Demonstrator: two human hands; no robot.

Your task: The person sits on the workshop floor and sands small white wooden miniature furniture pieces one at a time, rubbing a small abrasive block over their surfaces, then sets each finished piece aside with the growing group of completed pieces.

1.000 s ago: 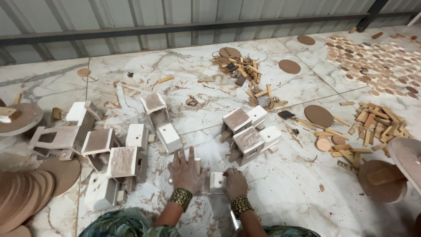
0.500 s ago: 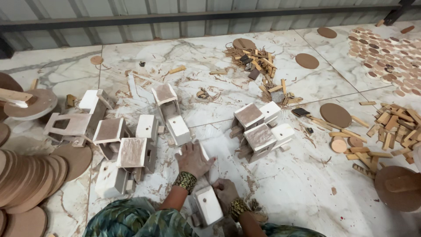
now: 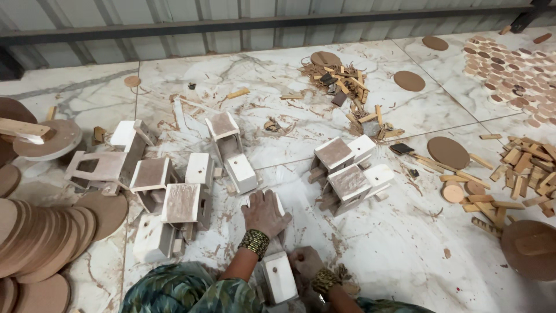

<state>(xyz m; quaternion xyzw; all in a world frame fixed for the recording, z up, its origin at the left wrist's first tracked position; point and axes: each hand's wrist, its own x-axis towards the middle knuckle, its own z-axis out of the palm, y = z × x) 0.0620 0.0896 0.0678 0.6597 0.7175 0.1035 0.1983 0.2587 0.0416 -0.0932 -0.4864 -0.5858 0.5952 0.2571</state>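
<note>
Now the left hand (image 3: 265, 213) is laid flat, fingers spread wide, over the top of a white-painted wooden toy truck (image 3: 278, 272) on the marble floor (image 3: 394, 243). The truck's near end is gripped by the right hand (image 3: 306, 264), fingers curled narrowly against its side, close to the body at the bottom edge. Beaded bracelets are worn on both wrists. More white trucks (image 3: 347, 171) are clustered just beyond, others (image 3: 174, 197) to the left, and round wooden discs (image 3: 35, 243) are stacked at far left.
</note>
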